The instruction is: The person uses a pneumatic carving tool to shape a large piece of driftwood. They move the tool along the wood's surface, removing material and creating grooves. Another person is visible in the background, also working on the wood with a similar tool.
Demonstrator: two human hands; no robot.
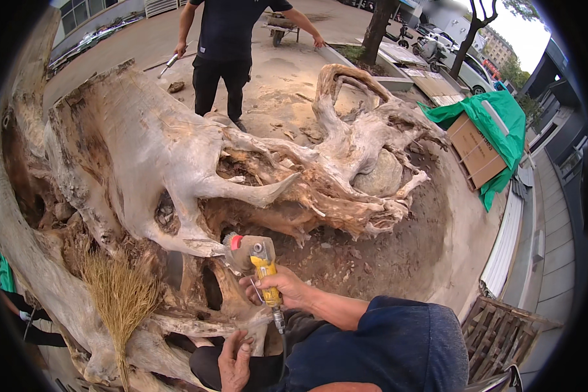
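My right hand [284, 287] is wrapped round the yellow body of a hand-held grinder [264, 271]. A brush-like disc with red and pale parts [234, 242] sits at its head, close to the tip of a branch on a large weathered tree root [176, 144]. A hose fitting [279, 320] leads down from its lower end. Below, my left hand [234, 366] is held near my dark-trousered leg with bent fingers apart, and nothing shows in it. Whether the disc touches the wood, I cannot tell.
A straw broom [121, 300] leans on the root at left. Beyond stands a person in dark clothes [225, 39] holding a silver tool [170, 63]. A gloved person [26, 316] shows at the left rim. A green-covered carton [473, 147] and wooden pallet [503, 336] are at right.
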